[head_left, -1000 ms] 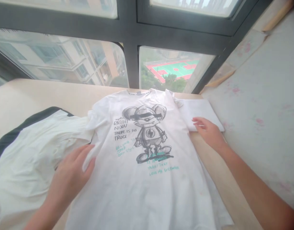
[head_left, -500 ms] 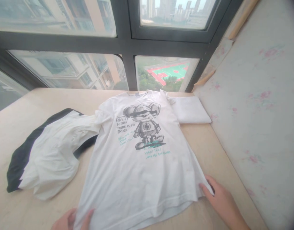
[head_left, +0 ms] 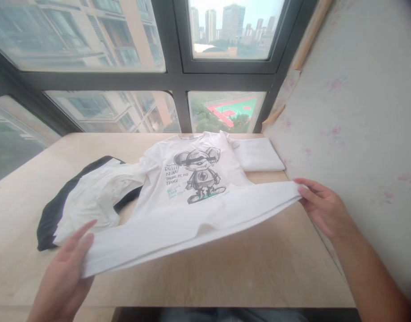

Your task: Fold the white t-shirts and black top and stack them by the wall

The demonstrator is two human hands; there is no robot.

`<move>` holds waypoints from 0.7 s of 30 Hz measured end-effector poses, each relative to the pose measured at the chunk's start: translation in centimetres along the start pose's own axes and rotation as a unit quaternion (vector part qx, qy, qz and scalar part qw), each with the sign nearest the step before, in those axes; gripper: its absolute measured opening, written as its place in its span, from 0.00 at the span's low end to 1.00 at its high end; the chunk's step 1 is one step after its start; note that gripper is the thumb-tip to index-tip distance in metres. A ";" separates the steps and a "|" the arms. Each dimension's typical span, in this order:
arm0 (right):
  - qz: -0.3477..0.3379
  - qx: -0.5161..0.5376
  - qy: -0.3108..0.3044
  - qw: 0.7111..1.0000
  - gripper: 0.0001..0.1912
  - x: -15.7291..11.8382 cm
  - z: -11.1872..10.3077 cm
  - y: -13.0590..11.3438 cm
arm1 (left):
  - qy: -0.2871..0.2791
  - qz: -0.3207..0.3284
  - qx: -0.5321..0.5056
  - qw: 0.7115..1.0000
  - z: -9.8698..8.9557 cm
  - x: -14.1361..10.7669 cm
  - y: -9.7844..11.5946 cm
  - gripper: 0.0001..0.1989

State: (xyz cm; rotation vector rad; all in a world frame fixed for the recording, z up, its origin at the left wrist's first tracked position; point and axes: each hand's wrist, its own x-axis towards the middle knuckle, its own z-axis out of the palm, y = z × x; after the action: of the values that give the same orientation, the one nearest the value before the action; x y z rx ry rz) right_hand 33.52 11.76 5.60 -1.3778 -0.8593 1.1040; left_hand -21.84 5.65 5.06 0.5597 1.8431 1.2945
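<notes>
Window-side bench (head_left: 245, 273) over here: left hand (head_left: 66, 270) and right hand (head_left: 326, 208) grip opposite sides of that mouse-print T-shirt (head_left: 178, 217), I'm guessing so it won't bunch.

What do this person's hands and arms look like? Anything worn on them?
The left hand and right hand are human and ungloved, with no rings, bracelets, cables or markings visible. The right forearm shows no sleeve. Any sleeve higher up on the left is out of frame.
</notes>
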 end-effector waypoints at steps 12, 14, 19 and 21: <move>0.027 -0.066 -0.041 0.997 0.24 3.1 0.2 4.8 | -0.112 -0.028 -0.140 0.983 2.0 1.6 -0.2 0.26; 0.029 -0.089 -0.036 0.995 0.23 3.1 0.2 4.7 | -0.105 -0.031 -0.132 0.985 1.9 1.8 -0.3 0.25; 0.065 -0.081 -0.066 0.992 0.24 2.5 -0.5 5.0 | -0.079 -0.054 -0.095 0.991 1.8 2.1 -1.9 0.16; 0.074 -0.087 -0.066 0.991 0.23 2.1 -1.0 5.5 | -0.070 -0.050 -0.051 0.995 1.7 1.7 -2.9 0.20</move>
State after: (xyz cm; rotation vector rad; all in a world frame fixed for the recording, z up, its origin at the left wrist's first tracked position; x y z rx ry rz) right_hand 34.56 12.84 -0.20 -1.5464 -0.9807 1.2678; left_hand -21.24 6.76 1.53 0.4845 1.6605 1.2432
